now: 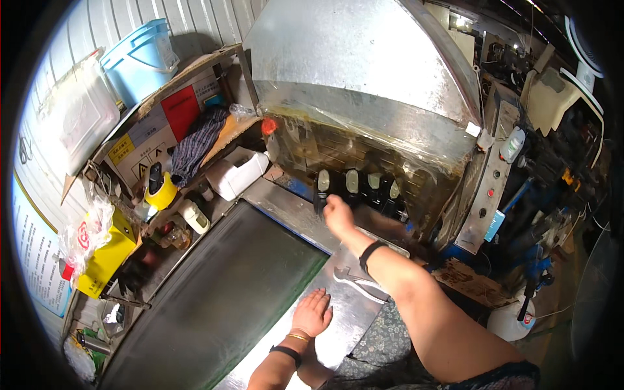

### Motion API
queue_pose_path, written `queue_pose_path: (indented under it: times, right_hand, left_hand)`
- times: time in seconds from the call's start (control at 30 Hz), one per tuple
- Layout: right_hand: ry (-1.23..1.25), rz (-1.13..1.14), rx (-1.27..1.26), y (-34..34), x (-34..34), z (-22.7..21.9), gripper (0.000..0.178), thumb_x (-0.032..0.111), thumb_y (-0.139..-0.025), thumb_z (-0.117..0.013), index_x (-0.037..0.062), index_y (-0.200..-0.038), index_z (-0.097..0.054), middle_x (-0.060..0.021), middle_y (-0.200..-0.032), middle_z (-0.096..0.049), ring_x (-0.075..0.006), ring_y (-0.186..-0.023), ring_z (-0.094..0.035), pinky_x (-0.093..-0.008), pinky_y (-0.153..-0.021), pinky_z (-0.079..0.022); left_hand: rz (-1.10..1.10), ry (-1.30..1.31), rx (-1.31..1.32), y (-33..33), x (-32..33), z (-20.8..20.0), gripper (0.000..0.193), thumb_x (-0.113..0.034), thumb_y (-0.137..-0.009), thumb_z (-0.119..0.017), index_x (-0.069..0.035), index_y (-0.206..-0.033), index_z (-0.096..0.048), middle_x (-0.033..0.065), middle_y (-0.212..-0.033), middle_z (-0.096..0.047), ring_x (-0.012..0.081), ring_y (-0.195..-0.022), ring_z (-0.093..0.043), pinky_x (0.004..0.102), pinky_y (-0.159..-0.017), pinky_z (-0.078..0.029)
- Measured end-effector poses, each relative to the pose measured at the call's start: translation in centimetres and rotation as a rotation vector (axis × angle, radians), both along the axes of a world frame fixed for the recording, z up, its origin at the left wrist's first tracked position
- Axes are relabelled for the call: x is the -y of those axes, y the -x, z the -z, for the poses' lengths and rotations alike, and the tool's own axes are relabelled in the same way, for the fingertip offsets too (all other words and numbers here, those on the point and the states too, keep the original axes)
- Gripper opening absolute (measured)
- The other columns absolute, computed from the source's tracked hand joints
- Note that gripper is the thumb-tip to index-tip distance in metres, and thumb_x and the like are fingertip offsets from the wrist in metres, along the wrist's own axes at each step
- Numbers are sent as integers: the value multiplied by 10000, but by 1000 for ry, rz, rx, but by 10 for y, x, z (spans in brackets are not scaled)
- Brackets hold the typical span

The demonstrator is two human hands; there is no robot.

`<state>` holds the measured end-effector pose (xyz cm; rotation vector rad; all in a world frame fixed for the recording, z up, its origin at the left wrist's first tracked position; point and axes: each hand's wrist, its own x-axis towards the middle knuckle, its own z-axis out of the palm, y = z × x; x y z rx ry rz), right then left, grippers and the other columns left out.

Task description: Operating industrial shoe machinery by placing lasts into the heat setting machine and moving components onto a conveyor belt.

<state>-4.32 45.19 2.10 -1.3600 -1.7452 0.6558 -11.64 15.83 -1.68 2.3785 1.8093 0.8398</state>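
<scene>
My right hand [338, 214] reaches forward, fingers curled closed, right at the leftmost of several black shoe-like pieces [323, 182] with pale oval tops. These pieces stand in a row at the mouth of a hooded metal machine. What the fingers hold, if anything, is hidden. My left hand [312, 313] lies flat, fingers stretched, on the shiny metal table [260, 361] beside the dark conveyor belt [221, 279]. Between my two arms, a pincer-like tool [356, 284] with pale handles rests on the metal.
Above the machine opening hangs a big metal hood [357, 52]. On the left, a shelf carries a blue bucket [140, 62]; a white container [237, 172], yellow tape [159, 192] and a yellow box [107, 253] are below. A control panel [487, 188] stands right.
</scene>
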Motion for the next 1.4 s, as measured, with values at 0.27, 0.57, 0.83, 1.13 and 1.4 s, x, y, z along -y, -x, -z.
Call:
queue_pose_path:
  times: [0.27, 0.57, 0.83, 1.13, 1.4]
  right_hand:
    - [543, -761, -197, -113, 256, -14, 233, 122, -938, -603, -18, -1120, -650, -85, -1018, -693, -113, -920, -641, -282, -823, -524]
    - [594, -113, -500, -328, 317, -43, 213, 99, -938, -593, -6, -1121, -620, -86, -986, -672, -136, -810, -633, -281, -740, -536]
    - [487, -442, 557, -389, 278, -152, 416, 314, -875, -618, 61, -1205, -615, -113, -1097, -681, -240, -1049, -628, -352, -946, -454]
    - [549, -218, 1067, -460, 130, -86, 412, 332, -858, -613, 125, -1214, -628, -114, -1187, -646, -289, -1153, -574, -409, -952, -460]
    - [290, 163, 917, -504, 75, -38, 544, 269, -839, -626, 159, -1350, -474, -116, -1480, -373, -280, -1342, -394, -420, -1068, -357]
  left_hand:
    - [-16, -6, -29, 11, 9, 10, 385, -241, -814, -585, -27, -1132, -615, 175, -1239, -598, 336, -1177, -543, 438, -1014, -405]
    - [-17, -35, -51, 0, 6, 4, 368, -218, -845, -561, -9, -1144, -612, 186, -1278, -571, 373, -1220, -492, 453, -1042, -371]
    - [-46, 13, 93, 1, 15, 18, 369, -175, -797, -620, -30, -1136, -616, 197, -1301, -552, 395, -1230, -474, 488, -1058, -351]
    - [249, 129, 83, -127, -88, -34, 515, -191, -777, -686, -47, -1252, -550, 249, -1413, -412, 451, -1309, -360, 472, -1102, -305]
    - [-250, 356, -142, -203, -196, 16, 719, -526, -845, -531, -69, -1393, -445, 237, -1517, -263, 425, -1418, -182, 512, -1159, -133]
